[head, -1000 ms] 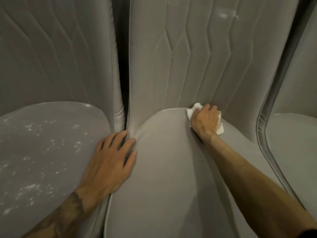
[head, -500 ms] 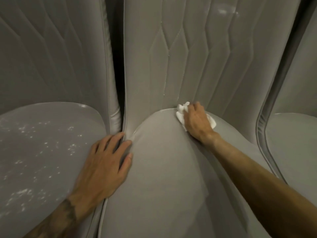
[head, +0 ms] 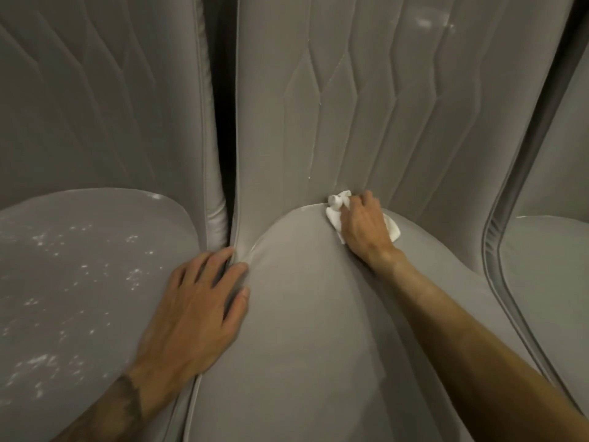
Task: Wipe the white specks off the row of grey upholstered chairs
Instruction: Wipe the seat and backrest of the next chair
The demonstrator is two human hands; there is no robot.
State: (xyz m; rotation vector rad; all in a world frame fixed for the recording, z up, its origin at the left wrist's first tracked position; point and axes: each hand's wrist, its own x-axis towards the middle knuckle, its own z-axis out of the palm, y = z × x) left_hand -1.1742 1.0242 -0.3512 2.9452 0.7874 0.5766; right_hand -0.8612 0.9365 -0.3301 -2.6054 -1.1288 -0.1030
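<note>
Grey velvety upholstery covers all three chairs; the middle seat (head: 302, 346) serves as the reference. At that seat's far edge, where it meets its backrest (head: 350, 106), the right hand (head: 363, 228) holds a crumpled white cloth (head: 334, 215). Its fingers curl over the wad and press it into the crease, and cloth pokes out on both sides of the hand. The left hand (head: 194, 307) lies flat and spread on the middle seat's left edge, holding nothing, apparently as a brace.

White specks (head: 134, 275) are scattered thickly over the left seat (head: 79, 266), just beside the middle seat. The middle seat itself looks nearly free of them, bar a thin pale line along its far rim and a few dots up the backrest's stitching. The right seat (head: 548, 282), on the middle seat's other side, shows a faint pale line at its far rim; little else can be made out.

The cloth looks light, limp and easily bunched, so it probably works best wadded under palm and fingertips, with a fold pushed into the crease. The padding likely yields under pressure, and the nap may drag on the cloth, so short firm strokes seem apt. The specks look dry and loose. A careless sweep could push them into the seam or onto a neighbouring seat rather than lift them.
</note>
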